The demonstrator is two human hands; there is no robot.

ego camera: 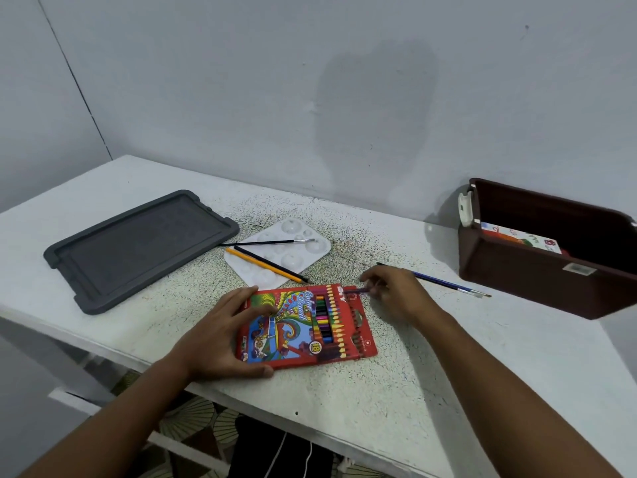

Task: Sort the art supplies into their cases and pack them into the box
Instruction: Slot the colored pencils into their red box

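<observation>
The red colour-pencil case lies flat near the front edge of the counter, its flap open toward the right. The left hand holds the case's left end, thumb along the near edge and fingers curled over the top. The right hand pinches a purple pencil at the case's open far-right corner. Just behind the case a white palette carries a thin brush and two pencils. A blue brush lies beyond the right hand. A grey lid rests toward the left edge; the brown box stands at the right edge, a printed packet inside
</observation>
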